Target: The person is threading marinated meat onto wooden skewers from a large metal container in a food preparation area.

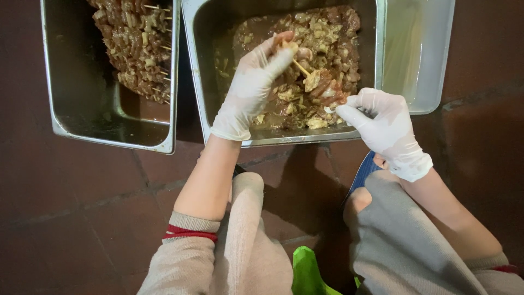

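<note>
Gloved left hand [252, 87] pinches a wooden skewer [301, 68] at twelve o'clock; gloved right hand [385, 128] grips a meat piece [326, 93]. Both reach over the steel tray of marinated meat [203, 82].

A food-preparation spot, seemingly a street-side or back-of-kitchen work area: deep steel catering pans [65, 109] sit directly on a dark red tiled floor [82, 218], one stacked with finished meat skewers [136, 43], another filled with marinated meat pieces [322, 54], beside a person in disposable white gloves [254, 82].
</note>
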